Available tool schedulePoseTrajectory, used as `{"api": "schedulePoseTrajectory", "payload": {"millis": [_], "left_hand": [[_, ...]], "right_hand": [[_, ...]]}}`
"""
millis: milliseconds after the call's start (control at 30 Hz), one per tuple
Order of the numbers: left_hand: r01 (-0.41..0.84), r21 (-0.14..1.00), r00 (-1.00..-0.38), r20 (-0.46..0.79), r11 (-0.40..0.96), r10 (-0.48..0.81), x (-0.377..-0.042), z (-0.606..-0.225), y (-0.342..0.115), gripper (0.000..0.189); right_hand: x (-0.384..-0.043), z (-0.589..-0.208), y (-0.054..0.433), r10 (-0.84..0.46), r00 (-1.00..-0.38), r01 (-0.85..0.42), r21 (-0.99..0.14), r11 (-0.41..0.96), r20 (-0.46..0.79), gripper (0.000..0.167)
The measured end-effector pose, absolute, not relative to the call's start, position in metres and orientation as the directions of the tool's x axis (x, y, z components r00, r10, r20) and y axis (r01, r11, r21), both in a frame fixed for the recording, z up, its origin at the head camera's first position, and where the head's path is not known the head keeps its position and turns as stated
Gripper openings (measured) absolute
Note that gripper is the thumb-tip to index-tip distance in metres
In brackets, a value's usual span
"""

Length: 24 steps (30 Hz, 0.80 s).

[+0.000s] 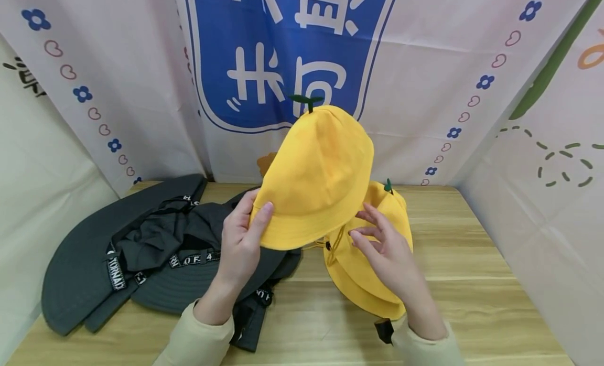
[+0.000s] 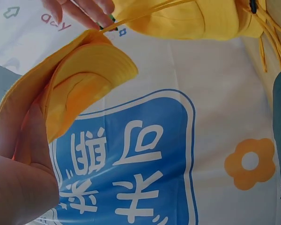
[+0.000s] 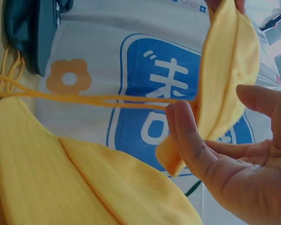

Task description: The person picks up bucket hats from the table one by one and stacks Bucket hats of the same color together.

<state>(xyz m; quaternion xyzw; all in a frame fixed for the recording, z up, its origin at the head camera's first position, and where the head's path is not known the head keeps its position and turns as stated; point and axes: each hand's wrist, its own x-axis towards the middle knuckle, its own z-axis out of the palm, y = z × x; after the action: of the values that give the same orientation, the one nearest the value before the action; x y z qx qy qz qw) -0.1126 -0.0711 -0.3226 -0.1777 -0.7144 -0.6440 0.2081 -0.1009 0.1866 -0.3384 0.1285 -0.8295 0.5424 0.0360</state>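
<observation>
wood tbl (image 1: 476, 282); yellow hat (image 1: 313, 167) above, l hand (image 1: 242, 240) pinching brim (image 1: 302, 232), r hand (image 1: 388, 250) unclenched near opp. side.

So the wood-grain table (image 1: 476, 261) has a heap of dark grey cloth wide-brimmed hats (image 1: 85, 266) spread over its left side, partly behind the left hand (image 1: 243, 245). That hand's got the yellow cloth bucket hat with a green sprout (image 1: 316, 182) by its left edge, up above the middle of the table. A second yellow cloth hat (image 1: 351, 284) sits on the table right of centre, partly behind the held one. The right hand (image 1: 389, 248) is over it, just beside the held hat's right edge. White printed fabric curtain (image 1: 420, 77) hangs behind everything.
</observation>
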Motion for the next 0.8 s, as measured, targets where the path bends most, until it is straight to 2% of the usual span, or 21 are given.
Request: {"api": "schedulePoseTrajectory", "payload": {"millis": [167,267,467,667,800], "left_hand": [[0.559,0.827,-0.829,0.558,0.067,0.031,-0.112,-0.323,-0.071,0.022],[0.565,0.823,-0.825,0.563,0.053,0.045,-0.112,-0.323,-0.073,0.021],[0.552,0.833,-0.831,0.547,0.028,0.095,-0.112,-0.323,-0.076,0.020],[0.540,0.841,-0.837,0.534,0.023,0.119,-0.113,-0.324,-0.078,0.021],[0.461,0.887,-0.880,0.457,0.000,0.129,-0.115,-0.323,-0.081,0.037]], "right_hand": [[-0.103,-0.339,0.180,-0.134,-0.981,-0.167,-0.965,0.202,0.141,0.070],[-0.104,-0.337,0.177,-0.073,-0.986,-0.152,-0.988,0.030,0.149,0.068],[-0.102,-0.331,0.175,0.040,-0.988,-0.153,-0.941,-0.302,0.148,0.064],[-0.104,-0.331,0.177,0.054,-0.984,-0.177,-0.884,-0.432,0.170,0.062],[-0.105,-0.334,0.177,0.058,-0.977,-0.209,-0.857,-0.471,0.206,0.057]]}}
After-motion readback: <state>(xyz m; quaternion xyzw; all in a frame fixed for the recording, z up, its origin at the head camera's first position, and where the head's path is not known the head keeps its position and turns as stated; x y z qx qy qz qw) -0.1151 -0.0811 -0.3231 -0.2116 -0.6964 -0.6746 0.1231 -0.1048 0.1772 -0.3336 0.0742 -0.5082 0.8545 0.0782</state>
